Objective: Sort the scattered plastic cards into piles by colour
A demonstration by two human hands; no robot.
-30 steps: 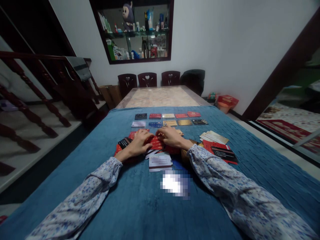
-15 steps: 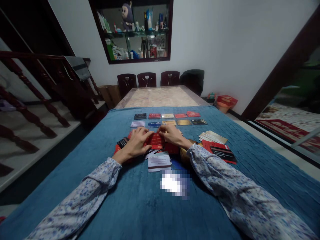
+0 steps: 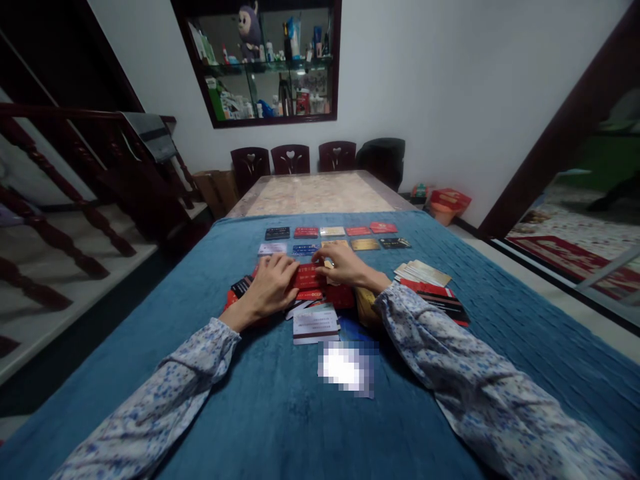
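A red card (image 3: 309, 276) with pale print lies between my hands, on top of a loose pile of cards. My left hand (image 3: 270, 285) holds its left edge, thumb below and fingers bent over the top. At its upper right corner, my right hand (image 3: 344, 268) pinches with thumb and forefinger. Right below lies a white card (image 3: 315, 325) with a dark stripe, overlapping other cards. Black and red cards (image 3: 241, 287) stick out beside my left wrist. Part of the pile is hidden under both hands.
Two rows of cards lie beyond my hands, including a black card (image 3: 277, 233) and a gold card (image 3: 365, 245). Fanned pale cards (image 3: 423, 273) and a striped red-and-black card (image 3: 440, 303) lie to the right. A blue cloth (image 3: 240, 413) covers the near table.
My left fingers have drawn closer together and shifted slightly left, showing more of the red card. My right hand stays at the card's right side. The whole view has shifted a little.
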